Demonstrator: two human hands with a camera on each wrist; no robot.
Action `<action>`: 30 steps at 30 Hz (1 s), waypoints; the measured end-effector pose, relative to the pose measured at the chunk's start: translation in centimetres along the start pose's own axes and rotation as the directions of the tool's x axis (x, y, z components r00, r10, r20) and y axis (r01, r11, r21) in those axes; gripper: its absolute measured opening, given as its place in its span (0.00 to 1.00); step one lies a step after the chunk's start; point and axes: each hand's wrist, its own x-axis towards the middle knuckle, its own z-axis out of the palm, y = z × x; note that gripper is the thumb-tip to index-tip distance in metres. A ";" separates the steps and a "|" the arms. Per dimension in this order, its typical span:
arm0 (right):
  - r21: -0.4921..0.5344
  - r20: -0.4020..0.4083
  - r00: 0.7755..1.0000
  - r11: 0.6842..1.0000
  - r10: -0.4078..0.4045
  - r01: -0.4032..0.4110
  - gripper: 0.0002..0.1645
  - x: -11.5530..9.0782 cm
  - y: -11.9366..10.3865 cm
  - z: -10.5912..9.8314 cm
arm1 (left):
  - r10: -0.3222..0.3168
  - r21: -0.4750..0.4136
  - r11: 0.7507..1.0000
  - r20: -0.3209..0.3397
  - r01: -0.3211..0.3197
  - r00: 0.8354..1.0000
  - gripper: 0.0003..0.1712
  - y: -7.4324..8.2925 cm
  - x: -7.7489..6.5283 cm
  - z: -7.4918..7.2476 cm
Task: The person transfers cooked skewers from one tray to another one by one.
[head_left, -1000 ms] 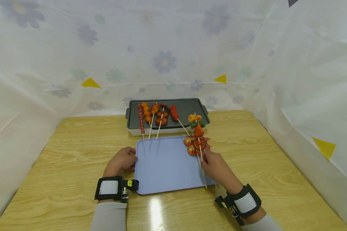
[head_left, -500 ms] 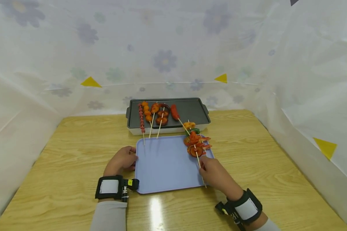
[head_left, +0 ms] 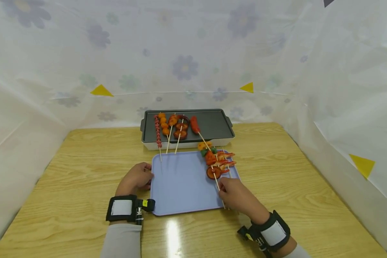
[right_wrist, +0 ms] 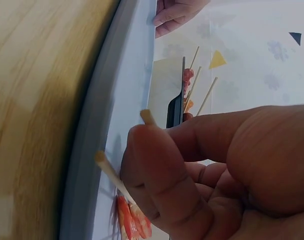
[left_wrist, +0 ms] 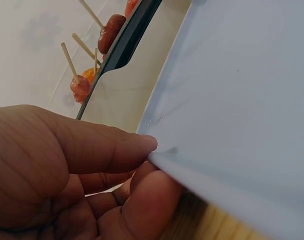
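Observation:
My left hand (head_left: 137,178) pinches the left rim of a pale blue tray (head_left: 180,186), thumb on top and fingers beneath, as the left wrist view shows. My right hand (head_left: 237,193) pinches the stick of a mixed skewer (head_left: 210,157) with a yellow piece, green pepper, an orange-red chunk and a round brown slice. This skewer hangs low over the tray's right side. Beside it, partly covered, shrimp skewers (head_left: 227,163) lie along the tray's right edge. In the right wrist view, a second stick end (right_wrist: 100,157) sticks out next to the fingers.
Behind the tray stands a dark grill pan (head_left: 213,122) on a white base. Several skewers lie on its left and middle, among them a red sausage (head_left: 195,125) whose stick reaches toward the tray. The wooden table (head_left: 84,172) is bordered by patterned white sheeting (head_left: 184,53).
My right hand has brought the mixed skewer down and to the left, uncovering more of the shrimp skewers. The left hand stays at the tray's rim.

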 end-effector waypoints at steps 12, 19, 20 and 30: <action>0.029 0.038 0.999 1.000 -0.006 0.005 0.08 -0.2 -0.2 0.4 | 0.015 0.006 1.000 -0.002 -0.015 1.000 0.22 0.0 -0.2 0.0; 0.014 0.032 0.999 1.000 0.013 -0.013 0.10 0.0 -0.4 0.6 | 0.015 -0.010 1.000 0.007 -0.015 1.000 0.21 0.2 -0.3 0.0; 0.017 0.033 0.999 1.000 0.014 -0.015 0.09 0.1 -0.5 0.6 | 0.015 -0.010 1.000 0.006 -0.015 1.000 0.21 0.2 -0.3 0.0; -0.091 -0.032 0.999 0.996 0.015 -0.018 0.05 0.4 -0.4 0.5 | 0.009 0.011 1.000 0.011 -0.009 1.000 0.21 0.1 0.0 -0.1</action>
